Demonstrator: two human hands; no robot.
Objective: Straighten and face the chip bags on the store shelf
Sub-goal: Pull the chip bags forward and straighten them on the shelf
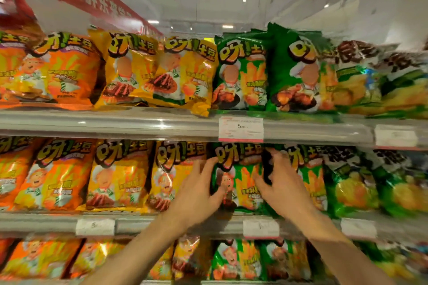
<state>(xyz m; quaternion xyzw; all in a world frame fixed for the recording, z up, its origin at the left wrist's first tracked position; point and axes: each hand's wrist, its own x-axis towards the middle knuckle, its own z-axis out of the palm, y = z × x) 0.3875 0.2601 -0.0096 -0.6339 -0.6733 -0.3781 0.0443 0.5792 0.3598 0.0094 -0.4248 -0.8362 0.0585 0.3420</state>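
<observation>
Head view shows both hands on one green chip bag [238,183] that stands on the middle shelf [162,221]. Left hand [196,194] holds the bag's left edge, its grip grasping the bag with fingers curled around that edge and the thumb lying on the front. Right hand [281,183] holds the bag's right edge in the same way, its grip grasping the bag with fingers wrapped over the dark side of the pack. The bag stands upright with its front toward the camera: dark top with large outlined lettering, green body, a cartoon chef figure at lower left and pale fries at centre. Motion blur softens the small print.

Just left of the green chip bag stands a yellow bag [171,176] of the same brand, partly covered by the left hand, and further left come another yellow bag [118,173] and orange bags [55,176]. Just right of it stands a second green bag [310,176], then lighter green bags [349,183] of another design. Above it, on the rail of the upper shelf [104,122], hangs a price tag [240,129] printed with a 5. Straight below it, the lower shelf holds more green bags [236,259].
</observation>
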